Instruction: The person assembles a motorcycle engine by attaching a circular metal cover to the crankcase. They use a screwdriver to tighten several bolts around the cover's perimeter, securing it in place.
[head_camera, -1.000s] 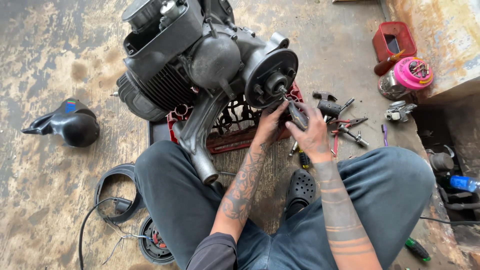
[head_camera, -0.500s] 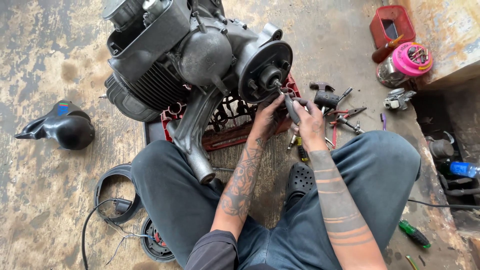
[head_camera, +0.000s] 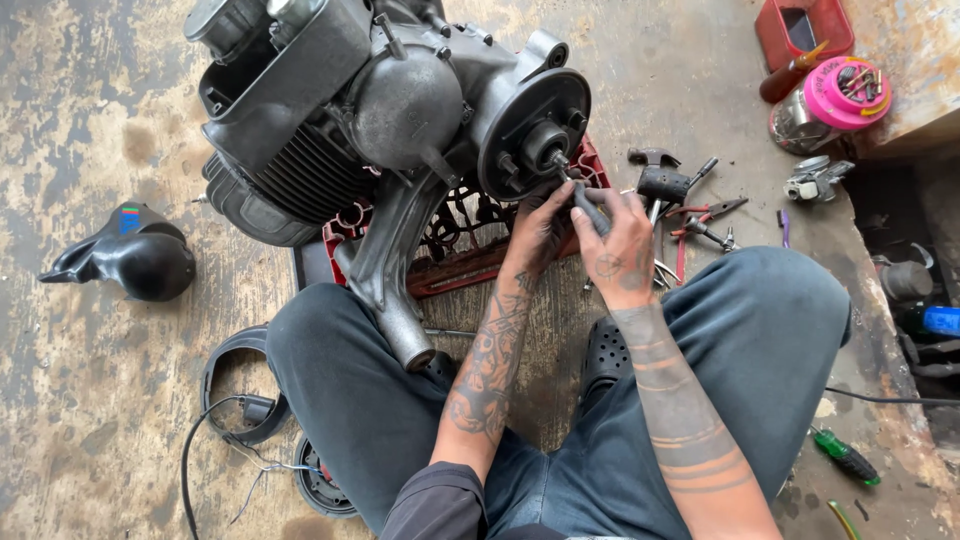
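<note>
**Up close: a slim tool on the hub of a heavy engine**

Plainly, the thing being worked is the small dark metal stub at the centre of the round grey hub plate (head_camera: 533, 133), on the near end of the big grey and black scooter engine block (head_camera: 370, 120). That engine sits on a red plastic crate (head_camera: 470, 262) on the stained concrete floor (head_camera: 90, 420), just ahead of the seated person's knees.

The right hand (head_camera: 618, 248) is closed around a slim dark-handled metal tool (head_camera: 583, 200), whose tip reaches up to the hub centre. The left hand (head_camera: 540, 228) is curled beside it, fingers touching the tool shaft near the plate; whether it grips or only steadies I cannot tell.

I would judge the engine heavy and rigid, unlikely to shift on the crate under a light push, though greasy metal looks slippery. The tool seems stiff and light, best held well back on its handle, with the other hand guiding near the tip.

Further out, a loose heap of pliers and hammer heads (head_camera: 690, 205) lies to the right of the crate, a pink-lidded tin of bits (head_camera: 830, 100) and a red tray (head_camera: 800, 30) beyond. A green-handled screwdriver (head_camera: 845, 457) lies by the right knee. To the left rests a glossy black plastic cover (head_camera: 135, 255), and nearer, a black ring with wires (head_camera: 240, 400).
</note>
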